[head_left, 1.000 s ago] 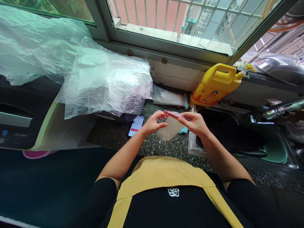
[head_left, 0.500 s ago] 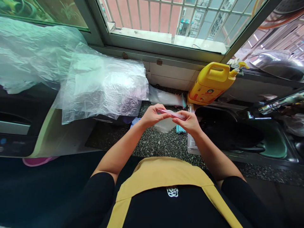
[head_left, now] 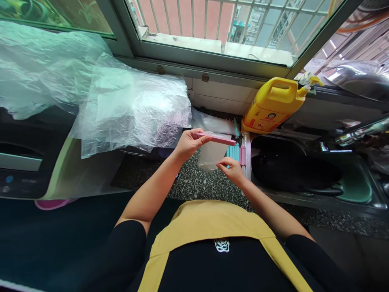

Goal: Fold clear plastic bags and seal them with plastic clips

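Observation:
My left hand (head_left: 189, 144) is closed on the left end of a pink sealing clip (head_left: 219, 139), which lies across the top of a clear plastic bag (head_left: 209, 156). The bag hangs down from the clip over the counter. Lower down, the fingers of my right hand (head_left: 232, 170) are pinched together at the bag's bottom right corner. Teal clips (head_left: 233, 151) lie just behind the bag, and pink clips (head_left: 242, 155) sit beside them in a clear tray (head_left: 248, 156).
A yellow pump jug (head_left: 272, 105) stands at the back right, beside the sink (head_left: 360, 182) with a black pan (head_left: 291, 170) in it. Large plastic sheets (head_left: 136, 105) cover things on the left. Another plastic bag (head_left: 211, 121) lies by the wall under the window.
My right hand has let go of the clip's right end and moved down to the bag's lower corner. My left hand has taken hold of the clip's left end.

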{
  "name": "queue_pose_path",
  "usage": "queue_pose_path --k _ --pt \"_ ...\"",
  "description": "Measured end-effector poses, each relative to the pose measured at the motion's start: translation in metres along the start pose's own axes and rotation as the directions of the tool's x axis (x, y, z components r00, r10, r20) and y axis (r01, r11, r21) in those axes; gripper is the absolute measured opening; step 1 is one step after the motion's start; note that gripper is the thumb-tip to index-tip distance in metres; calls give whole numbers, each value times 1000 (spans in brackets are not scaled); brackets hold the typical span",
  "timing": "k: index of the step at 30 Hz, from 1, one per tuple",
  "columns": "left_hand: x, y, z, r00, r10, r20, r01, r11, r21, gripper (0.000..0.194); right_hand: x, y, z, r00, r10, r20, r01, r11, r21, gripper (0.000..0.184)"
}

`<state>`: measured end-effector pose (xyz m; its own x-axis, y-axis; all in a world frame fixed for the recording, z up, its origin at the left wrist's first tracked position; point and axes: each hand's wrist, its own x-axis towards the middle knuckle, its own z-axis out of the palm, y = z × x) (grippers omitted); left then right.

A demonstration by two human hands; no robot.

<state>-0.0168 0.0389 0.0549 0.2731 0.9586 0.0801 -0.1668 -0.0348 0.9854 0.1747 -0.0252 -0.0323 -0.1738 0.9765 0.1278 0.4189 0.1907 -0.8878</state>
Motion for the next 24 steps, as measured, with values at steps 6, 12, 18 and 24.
queue_pose_path --k 6,12,18,24 --pt "2 0 -1 1000 18 21 -19 999 36 49 -6 13 8 1000 -27 1 27 996 -87 13" --pt "2 0 0 999 29 42 -30 999 42 49 -9 17 16 999 -32 31 36 986 -162 16" --pt "0 -4 -2 999 32 39 -35 997 74 50 -5 20 5 997 -42 64 55 977 -206 13" --pt "-4 -9 0 995 2 104 -18 987 157 45 12 -7 -42 974 -12 -228 -17 992 -125 24"
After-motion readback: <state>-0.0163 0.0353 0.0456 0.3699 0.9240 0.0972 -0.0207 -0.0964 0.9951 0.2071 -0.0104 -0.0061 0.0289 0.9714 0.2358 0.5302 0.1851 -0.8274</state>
